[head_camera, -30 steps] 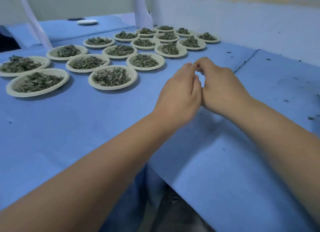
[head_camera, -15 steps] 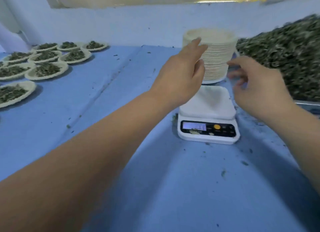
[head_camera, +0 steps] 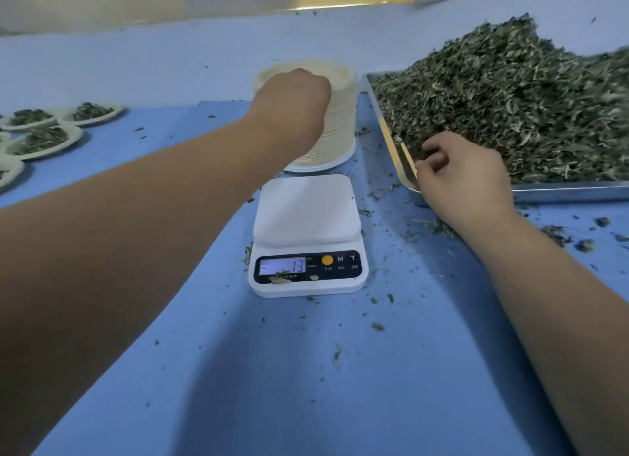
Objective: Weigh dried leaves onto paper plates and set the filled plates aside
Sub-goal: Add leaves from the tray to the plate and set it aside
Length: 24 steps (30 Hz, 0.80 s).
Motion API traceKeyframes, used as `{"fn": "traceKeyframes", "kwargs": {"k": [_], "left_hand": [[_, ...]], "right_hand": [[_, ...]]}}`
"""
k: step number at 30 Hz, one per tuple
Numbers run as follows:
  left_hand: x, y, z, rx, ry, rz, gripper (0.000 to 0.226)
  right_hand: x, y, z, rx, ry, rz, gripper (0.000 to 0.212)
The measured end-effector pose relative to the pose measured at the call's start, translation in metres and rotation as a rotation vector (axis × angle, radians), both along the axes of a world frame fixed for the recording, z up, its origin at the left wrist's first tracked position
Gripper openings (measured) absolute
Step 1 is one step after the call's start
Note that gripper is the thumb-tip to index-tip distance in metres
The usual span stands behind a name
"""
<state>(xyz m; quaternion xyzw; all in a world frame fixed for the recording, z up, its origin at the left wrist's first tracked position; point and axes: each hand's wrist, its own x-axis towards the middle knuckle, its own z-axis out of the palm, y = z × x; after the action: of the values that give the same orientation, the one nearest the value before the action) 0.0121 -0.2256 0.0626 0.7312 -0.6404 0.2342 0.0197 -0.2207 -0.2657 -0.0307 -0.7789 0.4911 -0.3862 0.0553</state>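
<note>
One curled left hand (head_camera: 292, 104) atop plate stack (head_camera: 340, 128)

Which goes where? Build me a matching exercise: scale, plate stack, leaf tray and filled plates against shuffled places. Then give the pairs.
Things
1. scale
2. plate stack
3. leaf tray
4. filled plates

Places
A. far left of the table
B. on the right
C. middle, platform bare
D. just behind the scale

Pairs: 1-C, 2-D, 3-B, 4-A

"-13", "M" and "T" on scale (head_camera: 308, 237)
</note>
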Motion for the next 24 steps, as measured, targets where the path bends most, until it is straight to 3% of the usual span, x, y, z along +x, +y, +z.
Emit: {"fn": "traceKeyframes", "kwargs": {"k": [12,18,24], "left_hand": [[0.010,-0.004,0.007,0.027,-0.230,-0.106,0.021],[0.012,-0.007,0.009,0.074,-0.359,-0.223,0.071],[0.013,-0.008,0.011,-0.066,-0.317,-0.211,0.067]], "right_hand": [[0.003,0.003,0.003,0.068,0.056,-0.047,0.026],[0.004,0.005,0.004,0.097,0.075,-0.059,0.024],[0.004,0.006,0.005,0.104,0.072,-0.063,0.023]]}}
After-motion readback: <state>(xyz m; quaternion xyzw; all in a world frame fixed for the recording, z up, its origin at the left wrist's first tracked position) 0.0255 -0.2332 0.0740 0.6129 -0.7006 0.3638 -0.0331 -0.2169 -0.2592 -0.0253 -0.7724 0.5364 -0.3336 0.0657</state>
